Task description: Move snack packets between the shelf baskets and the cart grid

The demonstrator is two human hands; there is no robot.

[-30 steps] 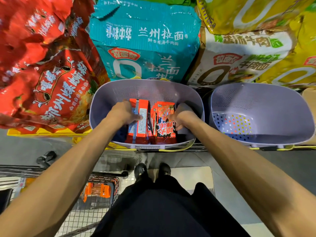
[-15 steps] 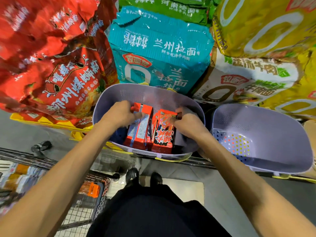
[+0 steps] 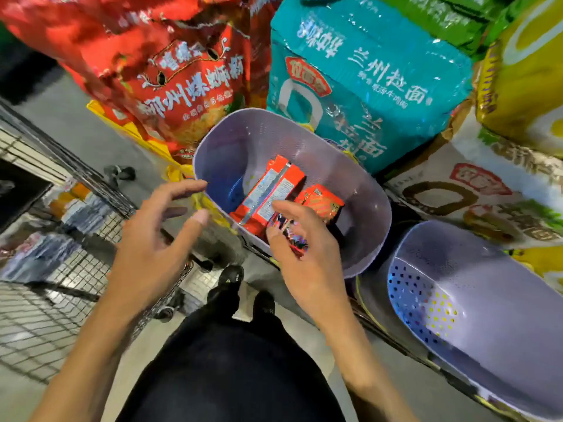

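A lilac shelf basket holds two upright red snack packets: one shows its printed back, and a smaller one stands to its right. My left hand hovers outside the basket's left rim, fingers spread, holding nothing. In front of the basket's near rim is my right hand, its fingers loosely curved just off the packets; a packet's print shows between them. The wire cart grid lies at the lower left, with several packets in it, blurred.
A second lilac basket stands to the right with nothing in it. Large noodle bags hang behind: red, teal, white and yellow. My shoes and dark trousers are below, on grey floor.
Both hands have let go of the packets and drawn back out of the basket. The view has swung left and tilted, bringing more of the cart into sight.
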